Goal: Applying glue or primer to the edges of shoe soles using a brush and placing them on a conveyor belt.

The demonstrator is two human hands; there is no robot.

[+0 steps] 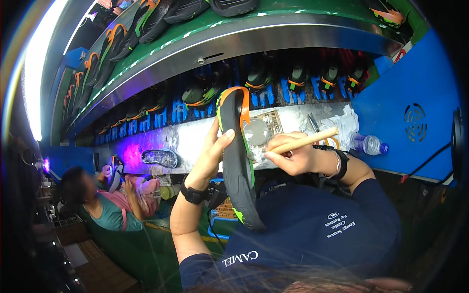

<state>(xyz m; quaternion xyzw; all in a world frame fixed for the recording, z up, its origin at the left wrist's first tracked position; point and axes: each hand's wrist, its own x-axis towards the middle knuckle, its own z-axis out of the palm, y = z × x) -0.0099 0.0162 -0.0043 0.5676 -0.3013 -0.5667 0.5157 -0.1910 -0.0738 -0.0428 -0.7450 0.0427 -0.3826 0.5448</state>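
My left hand (216, 149) is closed around the side of a long black shoe sole (237, 168), which is held up on a slant. Bright green runs along its edge, and an orange strap (244, 110) curves over its far end. In my right hand (295, 158) is a brush with a thick pale wooden handle (315, 139), gripped between thumb and fingers. The brush tip meets the sole's right edge, though its bristles are hard to make out. Just beyond the tip, a round bowl of pale liquid (256, 132) rests on the bench.
Dark shoes (202, 93) stand on blue holders (178, 111) along the back, beneath a green shelf (220, 22) bearing more soles. A plastic bottle (370, 145) and crumpled paper (339, 124) lie right. An oval tray (161, 157) and a co-worker (115, 207) are left.
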